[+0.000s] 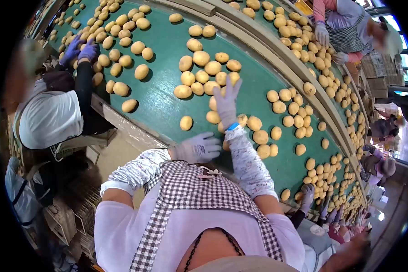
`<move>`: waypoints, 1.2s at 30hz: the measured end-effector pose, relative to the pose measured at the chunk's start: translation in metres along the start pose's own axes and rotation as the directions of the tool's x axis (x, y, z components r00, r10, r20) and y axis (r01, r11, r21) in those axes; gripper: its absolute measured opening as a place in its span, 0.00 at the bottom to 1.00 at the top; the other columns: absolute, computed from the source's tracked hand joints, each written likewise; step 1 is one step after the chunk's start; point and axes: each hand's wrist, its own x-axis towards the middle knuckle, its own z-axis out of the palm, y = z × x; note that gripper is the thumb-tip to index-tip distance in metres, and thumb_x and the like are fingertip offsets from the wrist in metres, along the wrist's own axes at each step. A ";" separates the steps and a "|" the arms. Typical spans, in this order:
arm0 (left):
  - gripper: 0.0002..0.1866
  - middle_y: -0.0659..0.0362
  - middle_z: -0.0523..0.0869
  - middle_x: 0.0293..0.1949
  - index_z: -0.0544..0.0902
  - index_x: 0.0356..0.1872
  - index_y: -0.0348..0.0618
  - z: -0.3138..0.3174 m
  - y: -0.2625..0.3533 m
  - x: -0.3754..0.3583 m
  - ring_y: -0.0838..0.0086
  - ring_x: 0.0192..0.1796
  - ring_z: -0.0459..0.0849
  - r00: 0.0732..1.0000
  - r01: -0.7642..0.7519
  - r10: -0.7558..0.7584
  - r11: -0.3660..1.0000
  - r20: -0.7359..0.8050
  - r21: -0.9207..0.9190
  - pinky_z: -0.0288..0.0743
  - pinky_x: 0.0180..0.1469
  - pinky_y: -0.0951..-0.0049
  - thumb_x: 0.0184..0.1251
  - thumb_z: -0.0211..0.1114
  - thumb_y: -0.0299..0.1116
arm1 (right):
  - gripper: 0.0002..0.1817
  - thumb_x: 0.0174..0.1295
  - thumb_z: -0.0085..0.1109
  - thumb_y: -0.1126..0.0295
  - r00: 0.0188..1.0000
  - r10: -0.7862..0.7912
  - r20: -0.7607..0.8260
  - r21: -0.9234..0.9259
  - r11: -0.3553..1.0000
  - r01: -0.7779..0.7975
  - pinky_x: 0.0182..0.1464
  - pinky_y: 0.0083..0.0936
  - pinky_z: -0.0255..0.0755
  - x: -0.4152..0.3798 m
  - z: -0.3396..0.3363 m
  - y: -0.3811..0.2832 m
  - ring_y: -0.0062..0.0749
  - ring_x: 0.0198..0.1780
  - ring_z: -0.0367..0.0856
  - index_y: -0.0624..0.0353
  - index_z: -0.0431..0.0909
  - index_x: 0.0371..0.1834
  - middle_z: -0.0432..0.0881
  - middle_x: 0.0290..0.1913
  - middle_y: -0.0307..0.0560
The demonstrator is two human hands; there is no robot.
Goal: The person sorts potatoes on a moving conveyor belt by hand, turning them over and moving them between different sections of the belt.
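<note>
On the green conveyor belt [161, 97], my right hand [227, 102], in a pale glove, reaches over a cluster of potatoes with its fingers spread. Its fingertips overlap the potatoes [213, 68] at the upper side of the cluster, and several more lie beside the wrist. My left hand [196, 148], also gloved, rests flat at the near edge of the belt, fingers stretched to the right and nothing in them. A single potato [186, 123] lies just above it. Both forearms wear patterned sleeves.
At the left, a person's purple-gloved hands [79, 49] work among potatoes. Across the divider rail [276, 59], another person's gloved hand [322, 34] touches potatoes on a second lane. A gloved hand [307, 197] reaches in at the lower right. Crates [61, 220] stand at lower left.
</note>
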 end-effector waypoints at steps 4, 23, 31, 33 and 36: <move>0.27 0.53 0.80 0.70 0.81 0.66 0.49 0.038 -0.024 -0.040 0.56 0.77 0.74 0.990 0.138 -0.132 0.960 0.041 -0.244 0.66 0.78 0.41 0.65 0.69 0.41 | 0.32 0.76 0.66 0.60 0.757 -0.139 0.638 0.274 0.960 -0.054 0.80 0.41 0.64 -0.023 0.011 -0.061 0.47 0.79 0.69 0.60 0.72 0.79 0.68 0.81 0.60; 0.24 0.50 0.78 0.75 0.81 0.69 0.45 -0.067 -0.103 -0.201 0.51 0.78 0.73 0.724 0.675 -0.674 0.736 -0.149 -0.046 0.59 0.82 0.45 0.75 0.64 0.37 | 0.25 0.77 0.61 0.50 0.701 0.381 0.603 0.107 0.832 -0.544 0.55 0.31 0.84 0.231 0.031 -0.051 0.35 0.53 0.88 0.62 0.83 0.61 0.87 0.55 0.50; 0.23 0.52 0.81 0.72 0.81 0.69 0.44 -0.087 -0.132 -0.169 0.55 0.75 0.78 0.860 0.391 -0.422 0.906 -0.287 -0.161 0.63 0.80 0.47 0.76 0.64 0.35 | 0.35 0.66 0.64 0.53 0.846 0.242 0.476 -0.698 0.688 0.196 0.72 0.43 0.75 0.222 0.143 -0.072 0.49 0.69 0.84 0.47 0.74 0.77 0.85 0.68 0.60; 0.22 0.52 0.82 0.70 0.82 0.67 0.45 -0.097 -0.141 -0.176 0.56 0.74 0.78 0.868 0.377 -0.406 0.914 -0.285 -0.152 0.65 0.79 0.48 0.75 0.65 0.35 | 0.36 0.64 0.65 0.53 0.842 0.299 0.450 -0.771 0.606 0.197 0.74 0.44 0.74 0.226 0.156 -0.082 0.52 0.69 0.83 0.49 0.74 0.77 0.84 0.69 0.60; 0.21 0.52 0.83 0.68 0.83 0.65 0.45 -0.104 -0.152 -0.205 0.56 0.73 0.78 0.867 0.395 -0.417 0.909 -0.273 -0.134 0.66 0.78 0.48 0.73 0.67 0.35 | 0.33 0.65 0.67 0.53 0.862 0.275 0.426 -0.732 0.665 0.149 0.68 0.42 0.78 0.233 0.143 -0.071 0.45 0.64 0.86 0.51 0.76 0.73 0.87 0.63 0.57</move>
